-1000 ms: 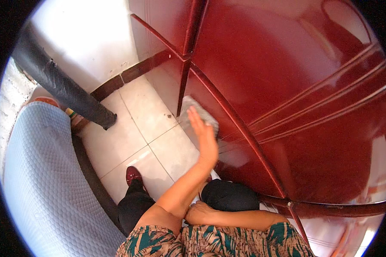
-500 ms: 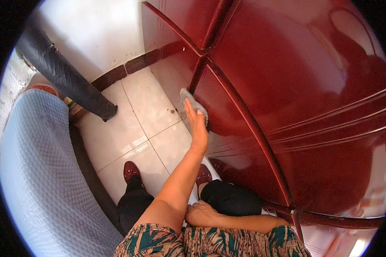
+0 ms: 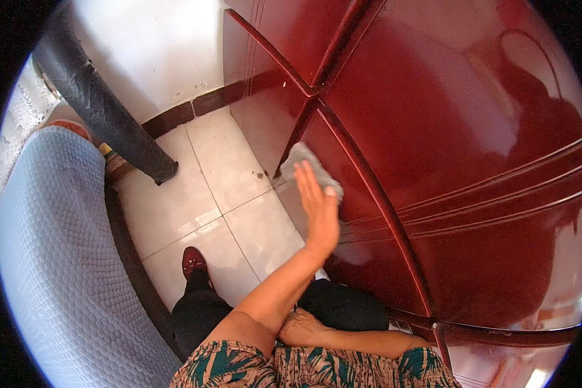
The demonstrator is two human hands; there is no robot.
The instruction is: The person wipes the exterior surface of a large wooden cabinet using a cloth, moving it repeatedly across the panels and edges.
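My left hand [image 3: 318,210] reaches forward with fingers stretched, pressing a grey cloth [image 3: 312,169] flat on the glossy dark red panel [image 3: 433,116] of a large piece of furniture. The cloth lies left of a raised, curved moulding [image 3: 375,171], below where the mouldings cross. Close to my body, my right hand [image 3: 302,328] rests low beside my dark-trousered right knee [image 3: 346,304]. Its fingers are mostly turned under and partly covered by my left forearm, so what they do is hidden.
At the left stands a light blue quilted, padded surface [image 3: 58,246]. A dark wrapped post [image 3: 107,103] slants down to the pale tiled floor [image 3: 181,207]. Behind is a white wall [image 3: 152,58] with a dark skirting [image 3: 168,121]. My left foot wears a dark red shoe [image 3: 194,260].
My left hand and the cloth have slid to the right across the red panel, and more of the cloth's face shows. My right hand stays at my knee. The view has shifted slightly.
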